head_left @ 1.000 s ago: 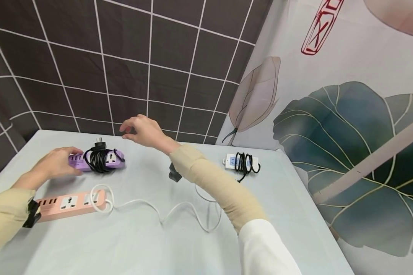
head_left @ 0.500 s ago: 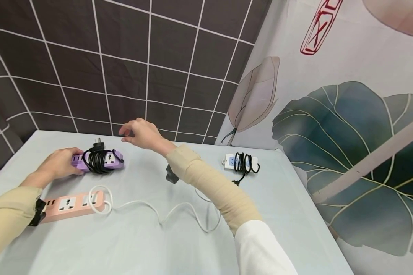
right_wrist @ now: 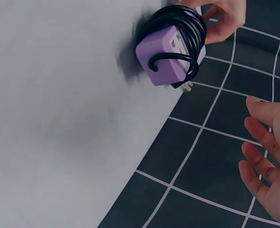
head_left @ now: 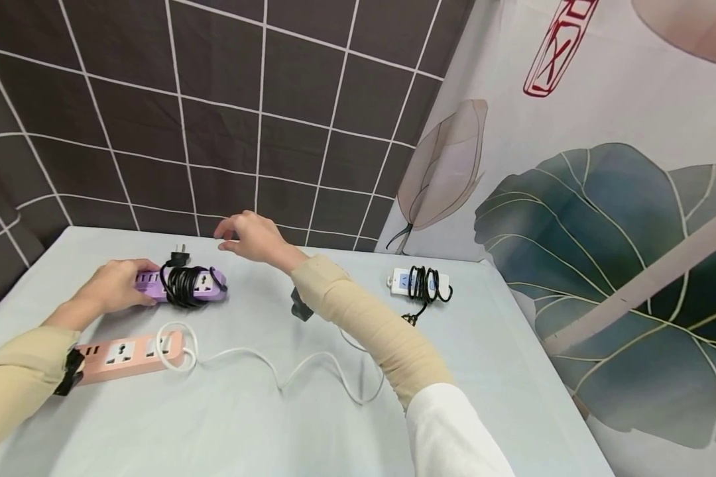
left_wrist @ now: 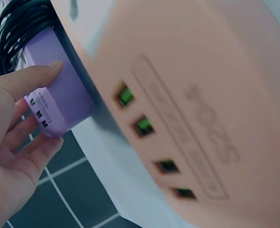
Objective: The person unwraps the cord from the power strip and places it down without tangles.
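A purple power strip (head_left: 216,285) with a black cord (head_left: 185,285) coiled round it lies near the far left of the table. My left hand (head_left: 115,285) grips its left end, thumb along the near side and fingers on the far side, as the left wrist view shows. The cord's black plug (head_left: 179,257) sticks out toward the wall. My right hand (head_left: 252,237) hovers to the right of the strip, fingers loosely bent and holding nothing. Closer to me lies a pink power strip (head_left: 137,354) with a white cord (head_left: 247,351); my left wrist covers its left end.
On the right side of the table (head_left: 489,371) rests a white power strip (head_left: 401,281) wrapped in black cord. A dark grey plug (head_left: 301,306) sits beside my right forearm. A dark tiled backdrop (head_left: 215,132) borders the table's back edge.
My left hand has shifted the purple power strip slightly right and toward me. My right hand has dropped a little lower. The pink and white strips stay where they were.
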The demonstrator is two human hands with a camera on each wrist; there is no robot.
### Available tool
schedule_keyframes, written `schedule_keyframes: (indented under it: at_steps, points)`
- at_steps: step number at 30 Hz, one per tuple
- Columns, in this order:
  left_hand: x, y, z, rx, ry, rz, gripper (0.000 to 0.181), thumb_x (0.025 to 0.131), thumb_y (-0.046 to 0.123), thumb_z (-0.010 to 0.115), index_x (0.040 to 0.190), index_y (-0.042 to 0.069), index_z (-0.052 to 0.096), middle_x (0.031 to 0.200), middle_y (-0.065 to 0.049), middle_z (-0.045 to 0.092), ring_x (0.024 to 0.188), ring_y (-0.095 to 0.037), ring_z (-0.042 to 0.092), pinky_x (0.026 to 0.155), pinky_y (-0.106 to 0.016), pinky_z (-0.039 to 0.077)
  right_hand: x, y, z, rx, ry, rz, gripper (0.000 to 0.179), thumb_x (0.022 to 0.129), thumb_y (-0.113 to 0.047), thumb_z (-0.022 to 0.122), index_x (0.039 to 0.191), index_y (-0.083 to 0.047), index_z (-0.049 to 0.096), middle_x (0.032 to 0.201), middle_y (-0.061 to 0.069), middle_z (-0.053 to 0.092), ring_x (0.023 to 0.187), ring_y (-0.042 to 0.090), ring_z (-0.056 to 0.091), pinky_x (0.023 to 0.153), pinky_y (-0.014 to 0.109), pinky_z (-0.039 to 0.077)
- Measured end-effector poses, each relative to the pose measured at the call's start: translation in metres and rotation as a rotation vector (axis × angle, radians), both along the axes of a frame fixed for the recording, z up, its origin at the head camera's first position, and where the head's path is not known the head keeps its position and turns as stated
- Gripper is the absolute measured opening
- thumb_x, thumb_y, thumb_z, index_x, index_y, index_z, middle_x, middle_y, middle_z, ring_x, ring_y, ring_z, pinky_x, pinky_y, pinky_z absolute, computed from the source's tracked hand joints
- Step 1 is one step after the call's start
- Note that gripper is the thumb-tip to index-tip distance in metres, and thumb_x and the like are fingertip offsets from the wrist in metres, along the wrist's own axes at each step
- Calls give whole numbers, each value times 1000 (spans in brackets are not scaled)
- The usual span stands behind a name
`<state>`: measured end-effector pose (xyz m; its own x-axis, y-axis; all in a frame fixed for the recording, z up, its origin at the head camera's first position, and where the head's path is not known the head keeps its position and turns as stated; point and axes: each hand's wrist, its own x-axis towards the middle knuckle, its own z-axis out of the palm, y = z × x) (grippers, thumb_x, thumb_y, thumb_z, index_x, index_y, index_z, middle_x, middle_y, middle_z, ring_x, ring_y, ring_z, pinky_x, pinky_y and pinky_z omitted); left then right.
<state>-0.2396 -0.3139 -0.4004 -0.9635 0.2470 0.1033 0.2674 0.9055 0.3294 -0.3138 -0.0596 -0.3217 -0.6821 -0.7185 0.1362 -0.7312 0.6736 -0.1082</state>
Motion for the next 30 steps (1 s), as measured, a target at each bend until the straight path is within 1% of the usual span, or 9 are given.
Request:
schedule_keyframes:
  at_steps: [4,8,12,19,25,30]
  points:
    - [-1,8,2,-8,9,-25,65,61,18,85,113,-10,59,106,-34,63,89,-45,61,80,-59,46,-2,-3,-4,-6,3,8,22,91,-33,65,112,-27,70,100,-16,70,99,6,57,69,18,45]
    - [-1,13,2,-9,27,-49,63,60,18,86,112,-9,61,105,-33,64,88,-45,62,80,-59,46,-2,-8,-8,7,1,12,22,92,-33,63,112,-27,70,100,-16,71,97,6,57,67,17,44]
    - [1,14,1,3,22,-41,63,60,19,86,111,-9,61,103,-32,65,87,-43,62,80,-57,46,-2,-15,-14,23,-25,20,22,93,-31,62,114,-27,69,105,-15,71,97,5,60,67,16,44]
    - [4,13,-1,17,-25,-5,65,62,22,86,111,-10,59,97,-28,66,84,-36,62,77,-53,47,-3,-34,-24,43,-69,55,23,94,-28,60,115,-25,68,111,-13,70,102,4,62,77,15,45]
    - [4,13,-2,29,-19,-7,65,61,21,86,111,-10,59,97,-27,66,82,-34,62,75,-52,47,-7,-51,-30,60,-71,58,23,95,-25,60,117,-26,67,113,-13,69,106,3,60,82,15,44]
    - [6,13,-5,56,-26,1,69,59,21,88,112,-12,58,96,-27,65,80,-33,61,74,-50,47,-14,-64,-34,144,-68,57,27,95,-26,60,121,-28,65,117,-13,67,111,4,56,88,15,43]
